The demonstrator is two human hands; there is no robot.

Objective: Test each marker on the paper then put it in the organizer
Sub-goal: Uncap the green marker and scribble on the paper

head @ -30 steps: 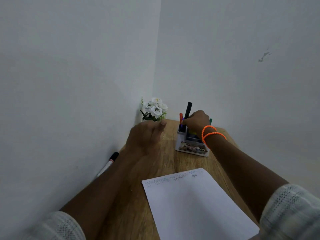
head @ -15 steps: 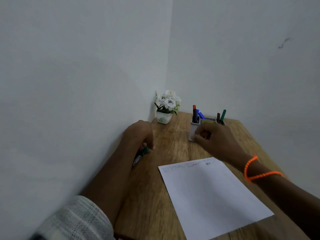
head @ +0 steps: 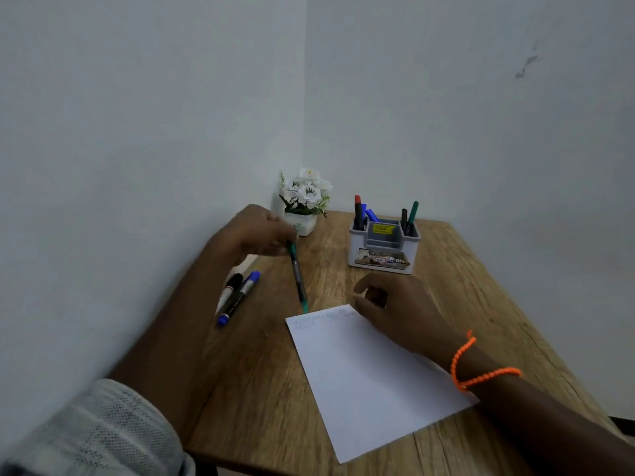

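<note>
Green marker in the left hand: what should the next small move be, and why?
Probably pass the green marker to the right hand and uncap it. The left hand pinches only its top end, its lower end hangs just short of the paper, and the right hand hovers free nearby.

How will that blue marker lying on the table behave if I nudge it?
The blue marker looks round-barrelled, so it would probably roll. It seems slim and light, likely sliding easily on the smooth table.
</note>
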